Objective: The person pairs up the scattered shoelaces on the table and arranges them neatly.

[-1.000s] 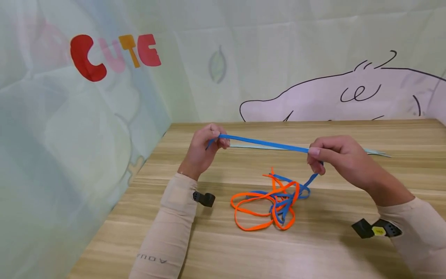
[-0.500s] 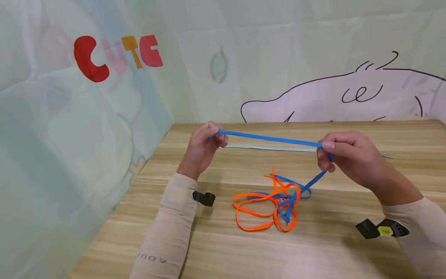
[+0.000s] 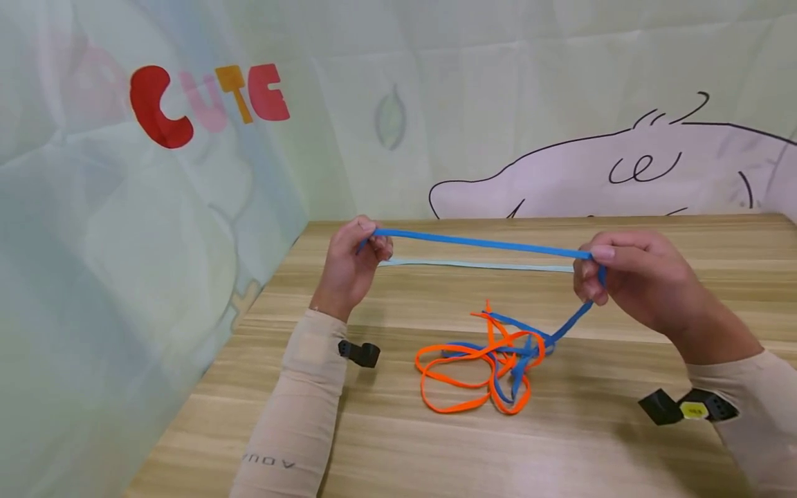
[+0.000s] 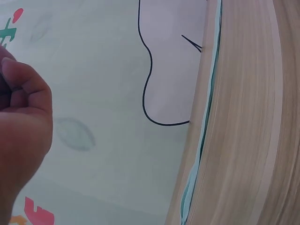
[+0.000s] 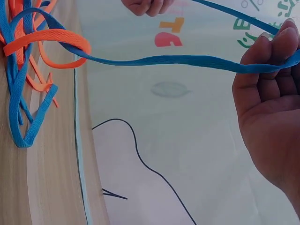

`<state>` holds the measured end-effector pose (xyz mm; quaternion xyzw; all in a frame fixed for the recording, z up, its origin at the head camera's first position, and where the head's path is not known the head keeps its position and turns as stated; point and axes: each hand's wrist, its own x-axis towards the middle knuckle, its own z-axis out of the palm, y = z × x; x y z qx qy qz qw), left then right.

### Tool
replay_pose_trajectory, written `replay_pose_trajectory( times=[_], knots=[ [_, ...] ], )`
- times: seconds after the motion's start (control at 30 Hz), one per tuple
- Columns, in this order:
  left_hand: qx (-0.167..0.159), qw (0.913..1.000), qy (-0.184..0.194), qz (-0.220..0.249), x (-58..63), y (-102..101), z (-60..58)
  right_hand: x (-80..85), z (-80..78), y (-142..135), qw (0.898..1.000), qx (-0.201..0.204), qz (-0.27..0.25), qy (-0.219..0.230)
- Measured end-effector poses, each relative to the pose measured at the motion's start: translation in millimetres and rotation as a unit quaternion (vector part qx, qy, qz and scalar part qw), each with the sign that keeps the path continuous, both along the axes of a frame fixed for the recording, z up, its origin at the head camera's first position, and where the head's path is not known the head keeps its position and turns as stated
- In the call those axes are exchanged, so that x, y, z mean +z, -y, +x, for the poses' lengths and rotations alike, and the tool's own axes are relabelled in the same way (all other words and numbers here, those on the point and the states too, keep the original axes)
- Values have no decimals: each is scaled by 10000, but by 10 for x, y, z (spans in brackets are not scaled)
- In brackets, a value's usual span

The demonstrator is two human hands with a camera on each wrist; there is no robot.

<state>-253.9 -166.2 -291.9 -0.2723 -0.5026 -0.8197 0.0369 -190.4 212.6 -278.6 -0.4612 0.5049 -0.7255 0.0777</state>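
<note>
Well, left hand (image 3: 351,266) and right hand (image 3: 654,287) both pinch the blue lace (image 3: 482,243) — stretched above the orange lace (image 3: 488,350).

The blue lace (image 3: 486,243) is a single bright shade, with a fine woven texture up close; the orange lace (image 5: 51,36) is vivid, almost neon, and the third lace (image 3: 486,265) a pale aqua. The table (image 3: 386,443) is light tan with streaky wood grain. Both the left sleeve (image 3: 295,408) and the right sleeve (image 3: 747,394) are plain beige, the left bearing grey lettering (image 3: 268,461). A yellow label (image 3: 694,411) marks the black right wrist device (image 3: 660,407). Against the pale green backdrop (image 3: 349,83), the letters of "CUTE" run red, pale pink, orange and coral-red; a lilac-white cartoon figure (image 3: 560,173) has black outlines, and a leaf (image 3: 390,121) is green edged in grey.
</note>
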Motion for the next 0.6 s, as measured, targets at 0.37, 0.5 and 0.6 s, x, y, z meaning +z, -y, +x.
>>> replay_pose_trajectory(
  times=[0.37,0.5,0.6],
  knots=[
    [191,9994,176,207,-14,65,-14,32,-44,18,9938,887,-649,-165],
    [259,9984,317,380,6,45,-8,51,-45,18,9908,1084,-810,-93],
    [342,9977,406,421,12,28,-18,63,-54,7,9887,1206,-888,-53]
  ],
)
